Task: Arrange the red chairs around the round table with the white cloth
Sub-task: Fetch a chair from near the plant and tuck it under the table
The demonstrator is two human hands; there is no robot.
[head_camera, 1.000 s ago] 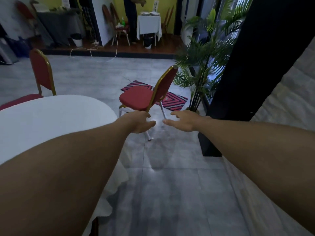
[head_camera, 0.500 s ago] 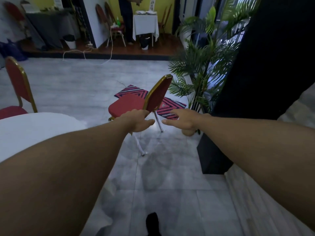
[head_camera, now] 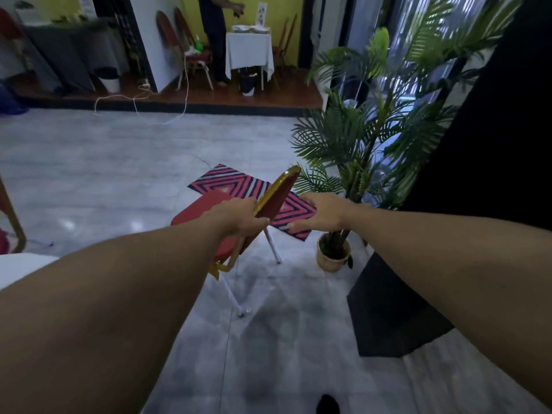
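A red chair with a gold frame stands on the grey floor in the middle of the view, its backrest (head_camera: pixel 279 195) edge-on to me and its seat (head_camera: pixel 200 213) to the left. My left hand (head_camera: pixel 239 218) is closed around the backrest's near gold edge. Just right of the backrest, my right hand (head_camera: pixel 322 213) hovers with fingers spread and holds nothing. Only a strip of the round table's white cloth (head_camera: pixel 18 267) shows at the left edge. Part of a second red chair (head_camera: pixel 9 225) sits behind it.
A potted palm (head_camera: pixel 358 150) in a woven pot (head_camera: pixel 333 258) stands right of the chair, against a black pillar (head_camera: pixel 478 174). A pink striped mat (head_camera: pixel 233 180) lies behind the chair. Far back, a person stands by a small white-clothed table (head_camera: pixel 249 52) on a raised wooden step.
I have come closer to the chair. My left hand has taken hold of its backrest and my right hand has reached its right side. The white table has slid out to the left.
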